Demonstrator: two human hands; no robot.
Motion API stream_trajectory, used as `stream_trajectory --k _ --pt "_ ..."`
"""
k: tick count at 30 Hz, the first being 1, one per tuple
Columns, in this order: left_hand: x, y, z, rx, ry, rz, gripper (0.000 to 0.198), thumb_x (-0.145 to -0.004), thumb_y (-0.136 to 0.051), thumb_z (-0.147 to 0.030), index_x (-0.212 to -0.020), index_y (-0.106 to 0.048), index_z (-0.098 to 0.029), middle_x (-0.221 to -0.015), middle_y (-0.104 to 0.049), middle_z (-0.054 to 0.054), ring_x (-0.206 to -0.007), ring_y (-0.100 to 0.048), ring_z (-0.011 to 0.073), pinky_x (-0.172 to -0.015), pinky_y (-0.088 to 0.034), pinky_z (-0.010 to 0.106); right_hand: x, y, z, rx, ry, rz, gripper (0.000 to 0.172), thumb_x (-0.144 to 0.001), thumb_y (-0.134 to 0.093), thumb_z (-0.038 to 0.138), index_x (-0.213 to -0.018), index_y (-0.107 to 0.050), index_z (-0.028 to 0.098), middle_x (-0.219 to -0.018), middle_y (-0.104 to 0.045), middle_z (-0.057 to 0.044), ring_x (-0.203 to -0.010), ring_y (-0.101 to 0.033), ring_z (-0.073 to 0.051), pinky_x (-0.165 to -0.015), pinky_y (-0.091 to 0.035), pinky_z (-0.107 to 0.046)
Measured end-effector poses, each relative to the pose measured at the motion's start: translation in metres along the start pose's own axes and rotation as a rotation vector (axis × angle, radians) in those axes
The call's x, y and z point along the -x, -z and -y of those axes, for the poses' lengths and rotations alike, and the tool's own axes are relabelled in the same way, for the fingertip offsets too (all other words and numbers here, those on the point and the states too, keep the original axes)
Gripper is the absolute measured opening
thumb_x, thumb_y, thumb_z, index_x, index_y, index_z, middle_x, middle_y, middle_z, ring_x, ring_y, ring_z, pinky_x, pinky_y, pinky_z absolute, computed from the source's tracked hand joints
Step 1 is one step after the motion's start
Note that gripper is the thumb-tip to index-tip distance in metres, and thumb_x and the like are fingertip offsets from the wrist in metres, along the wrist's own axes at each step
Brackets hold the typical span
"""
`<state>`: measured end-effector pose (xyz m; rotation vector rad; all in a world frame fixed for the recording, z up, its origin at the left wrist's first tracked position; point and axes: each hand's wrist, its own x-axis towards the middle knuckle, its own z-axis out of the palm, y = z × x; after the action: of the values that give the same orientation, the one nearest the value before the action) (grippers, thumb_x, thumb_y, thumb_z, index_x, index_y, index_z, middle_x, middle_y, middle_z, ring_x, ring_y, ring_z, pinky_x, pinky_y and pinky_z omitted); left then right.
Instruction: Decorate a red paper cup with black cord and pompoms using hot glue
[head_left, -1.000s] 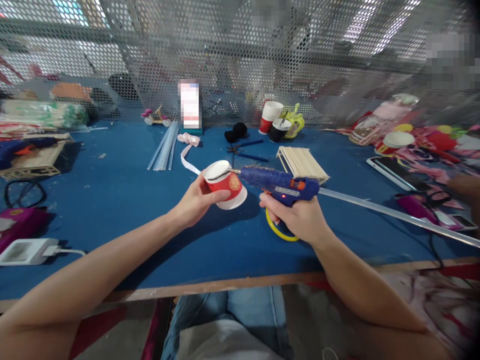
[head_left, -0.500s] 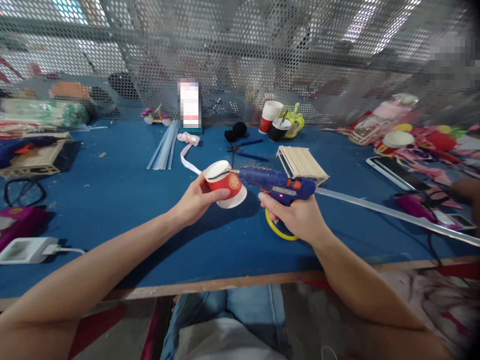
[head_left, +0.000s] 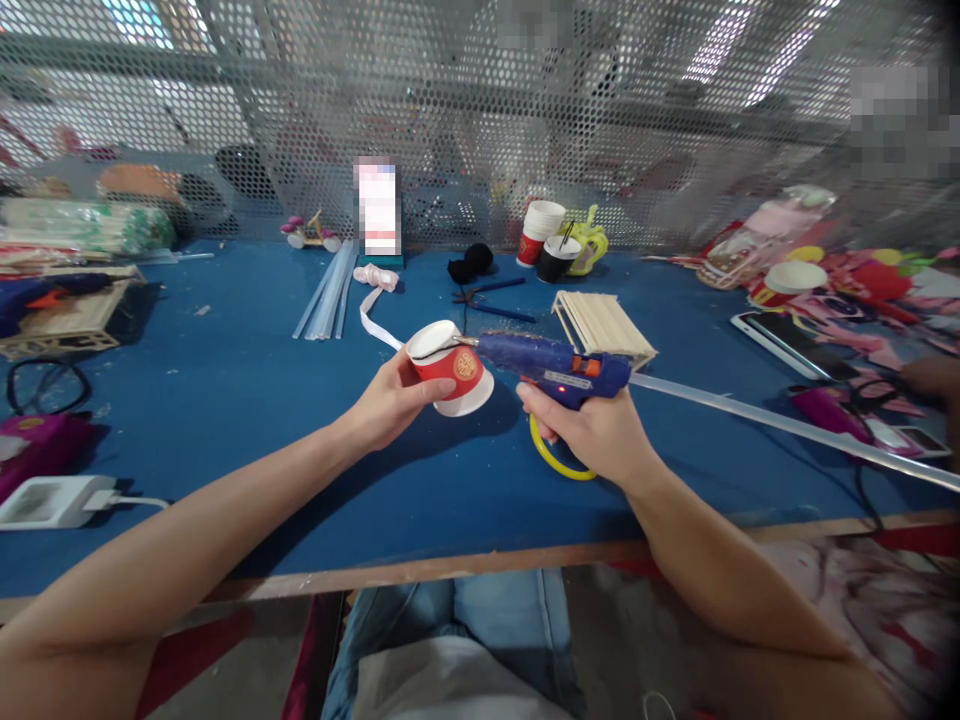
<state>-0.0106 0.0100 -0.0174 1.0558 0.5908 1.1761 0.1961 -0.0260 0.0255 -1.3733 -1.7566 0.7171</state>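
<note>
My left hand [head_left: 390, 402] is closed round a red and white paper cup [head_left: 452, 371] with a gold emblem, tilted above the blue table. A dark cord runs round the cup near its upper end. In my right hand [head_left: 592, 425] is a blue glue gun [head_left: 536, 360], its metal nozzle at the cup's side by the cord. A long clear glue stick [head_left: 750, 412] sticks out of the gun's back. Below my right hand shows part of a yellow ring [head_left: 555, 458]. White ribbon [head_left: 381, 322] lies on the table behind the cup.
Pliers [head_left: 491, 300], black yarn [head_left: 472, 262] and a small wooden-stick stand [head_left: 604, 328] lie beyond my hands. Spare glue sticks [head_left: 328, 295] are at the left. Paper cups [head_left: 534, 235] stand at the back. A phone [head_left: 791, 345] and another person's hand [head_left: 934, 385] are at the right.
Almost nothing differs. Both hands, the cup and the glue gun keep their positions, with the nozzle still at the cup's side.
</note>
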Motion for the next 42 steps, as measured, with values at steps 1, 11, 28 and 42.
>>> stream_trajectory --k 1,11,28,42 --pt "-0.0001 0.0002 -0.0001 0.000 0.004 0.003 0.053 -0.064 -0.076 -0.019 -0.114 -0.059 -0.019 -0.120 -0.061 0.010 -0.114 -0.055 0.0274 -0.103 -0.036 0.044 -0.0003 0.0003 -0.0002 0.000 0.004 -0.002 0.030 -0.078 -0.060 0.040 -0.059 -0.056 0.018 -0.042 -0.053 0.002 -0.039 -0.051 -0.011 -0.046 -0.046 -0.025" --pt "-0.0001 0.0018 -0.0004 0.013 0.019 0.061 0.054 -0.067 -0.073 -0.018 -0.118 -0.057 -0.019 -0.116 -0.062 0.010 -0.112 -0.055 0.0265 -0.105 -0.034 0.045 0.0041 -0.0029 0.0041 -0.008 0.051 0.005 0.027 -0.078 -0.060 0.036 -0.059 -0.054 0.019 -0.047 -0.056 0.002 -0.041 -0.053 -0.010 -0.045 -0.046 -0.023" --pt "-0.0001 0.0038 -0.0001 0.056 0.028 0.109 0.052 -0.065 -0.071 -0.018 -0.115 -0.058 -0.018 -0.115 -0.063 0.009 -0.111 -0.057 0.0268 -0.102 -0.037 0.042 0.0012 -0.0001 -0.0007 -0.003 0.006 -0.006 0.031 -0.078 -0.060 0.041 -0.058 -0.056 0.017 -0.043 -0.054 0.001 -0.040 -0.052 -0.011 -0.047 -0.047 -0.025" --pt "-0.0004 0.0034 -0.0020 0.074 0.033 0.092 0.052 -0.061 -0.071 -0.016 -0.112 -0.059 -0.018 -0.113 -0.063 0.008 -0.111 -0.055 0.0272 -0.101 -0.037 0.041 0.0007 -0.0006 -0.0025 -0.011 0.000 -0.010 0.031 -0.078 -0.061 0.042 -0.058 -0.057 0.018 -0.043 -0.055 0.001 -0.039 -0.052 -0.011 -0.046 -0.047 -0.025"
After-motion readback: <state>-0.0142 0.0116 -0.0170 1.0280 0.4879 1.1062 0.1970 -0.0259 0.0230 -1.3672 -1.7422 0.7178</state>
